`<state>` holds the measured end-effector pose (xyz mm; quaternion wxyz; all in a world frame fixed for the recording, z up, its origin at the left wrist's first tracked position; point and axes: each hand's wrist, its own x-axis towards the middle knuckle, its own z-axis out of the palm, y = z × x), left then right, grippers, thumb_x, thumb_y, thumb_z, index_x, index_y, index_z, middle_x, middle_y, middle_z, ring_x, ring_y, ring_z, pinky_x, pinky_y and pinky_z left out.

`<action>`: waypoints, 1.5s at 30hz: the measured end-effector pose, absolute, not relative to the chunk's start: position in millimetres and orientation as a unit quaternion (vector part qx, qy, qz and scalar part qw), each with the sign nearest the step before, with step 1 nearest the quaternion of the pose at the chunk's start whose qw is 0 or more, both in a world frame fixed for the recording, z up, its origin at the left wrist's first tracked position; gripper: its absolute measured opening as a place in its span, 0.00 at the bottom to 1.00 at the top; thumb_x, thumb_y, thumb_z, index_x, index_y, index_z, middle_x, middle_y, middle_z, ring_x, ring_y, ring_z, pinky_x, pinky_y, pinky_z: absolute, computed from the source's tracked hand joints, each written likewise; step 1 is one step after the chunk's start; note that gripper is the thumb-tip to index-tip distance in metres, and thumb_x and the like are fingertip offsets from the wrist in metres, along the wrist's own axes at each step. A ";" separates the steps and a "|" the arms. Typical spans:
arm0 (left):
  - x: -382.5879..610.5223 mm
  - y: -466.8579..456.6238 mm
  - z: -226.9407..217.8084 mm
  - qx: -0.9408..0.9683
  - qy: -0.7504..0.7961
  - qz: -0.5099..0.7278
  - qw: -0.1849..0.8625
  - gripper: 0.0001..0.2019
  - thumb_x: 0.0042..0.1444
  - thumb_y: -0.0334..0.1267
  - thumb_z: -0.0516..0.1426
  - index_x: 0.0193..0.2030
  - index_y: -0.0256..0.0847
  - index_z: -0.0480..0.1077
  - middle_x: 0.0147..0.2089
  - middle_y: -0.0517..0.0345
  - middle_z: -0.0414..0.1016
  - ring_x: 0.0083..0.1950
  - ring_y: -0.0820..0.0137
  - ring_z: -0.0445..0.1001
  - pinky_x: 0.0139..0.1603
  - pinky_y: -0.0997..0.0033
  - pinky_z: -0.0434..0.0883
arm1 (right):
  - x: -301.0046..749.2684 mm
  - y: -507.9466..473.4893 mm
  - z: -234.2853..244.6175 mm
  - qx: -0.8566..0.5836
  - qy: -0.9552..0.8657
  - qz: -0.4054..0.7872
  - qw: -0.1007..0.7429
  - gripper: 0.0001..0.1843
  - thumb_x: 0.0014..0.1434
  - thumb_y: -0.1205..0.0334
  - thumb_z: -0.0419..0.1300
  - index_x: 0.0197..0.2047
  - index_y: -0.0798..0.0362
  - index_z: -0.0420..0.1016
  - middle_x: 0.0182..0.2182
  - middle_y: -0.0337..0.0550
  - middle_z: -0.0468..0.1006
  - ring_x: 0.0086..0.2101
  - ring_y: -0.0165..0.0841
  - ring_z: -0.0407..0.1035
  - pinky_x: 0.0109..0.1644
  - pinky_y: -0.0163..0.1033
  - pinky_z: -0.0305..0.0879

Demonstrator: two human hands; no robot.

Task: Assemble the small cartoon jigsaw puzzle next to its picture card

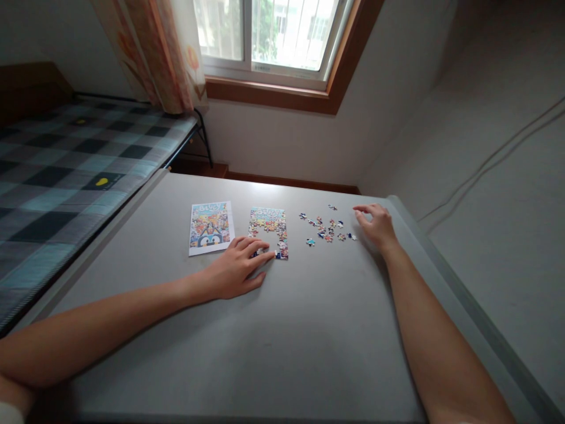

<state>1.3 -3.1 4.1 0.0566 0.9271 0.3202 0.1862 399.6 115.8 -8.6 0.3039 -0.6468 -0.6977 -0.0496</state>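
Note:
My left hand (238,266) lies with fingers stretched out over the lower left part of a partly assembled jigsaw puzzle (268,219). Those fingers cover some of the puzzle's lower edge, where a gap shows the table. To the right of it, several loose puzzle pieces (329,229) are scattered on the table. My right hand (375,225) is just right of these pieces, thumb and forefinger apart, with nothing visible between them. A printed reference picture (210,227) with a white border lies left of the puzzle, close to my left hand.
The grey table (265,353) has a raised edge (463,294) along its right side, by the wall. A bed with a checked mattress (88,153) stands at the left. Behind the table are a window (286,35) and an orange patterned curtain (150,53).

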 end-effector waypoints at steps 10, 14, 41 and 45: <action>1.2 -3.0 4.0 0.926 0.320 0.191 0.060 0.23 0.60 0.40 0.52 0.62 0.47 0.62 0.59 0.48 0.65 0.59 0.56 0.61 0.59 0.50 0.59 | 412.2 117.5 -33.3 -0.660 -0.671 -0.064 0.332 0.15 0.54 0.60 0.52 0.37 0.54 0.79 0.36 0.51 0.75 0.40 0.42 0.67 0.51 0.49 0.60; 1.0 -3.0 3.8 0.927 0.319 0.190 0.059 0.23 0.60 0.40 0.52 0.62 0.47 0.61 0.59 0.48 0.64 0.60 0.57 0.61 0.60 0.51 0.59 | 412.4 117.5 -34.8 -0.660 -0.675 -0.061 0.325 0.15 0.55 0.60 0.52 0.35 0.53 0.79 0.35 0.50 0.75 0.40 0.41 0.66 0.50 0.48 0.60; 1.4 -3.1 3.8 0.929 0.321 0.179 0.049 0.22 0.60 0.40 0.52 0.61 0.45 0.62 0.59 0.47 0.64 0.60 0.57 0.60 0.61 0.52 0.58 | 409.0 114.5 -30.4 -0.675 -0.672 -0.048 0.301 0.16 0.55 0.60 0.52 0.37 0.54 0.80 0.35 0.51 0.73 0.39 0.41 0.66 0.50 0.48 0.61; 1.0 -2.9 3.6 0.928 0.320 0.183 0.051 0.22 0.60 0.40 0.52 0.62 0.45 0.62 0.59 0.47 0.64 0.60 0.57 0.60 0.60 0.51 0.59 | 406.4 112.6 -20.9 -0.678 -0.673 -0.025 0.295 0.15 0.54 0.60 0.54 0.37 0.55 0.80 0.35 0.50 0.73 0.36 0.39 0.67 0.50 0.47 0.63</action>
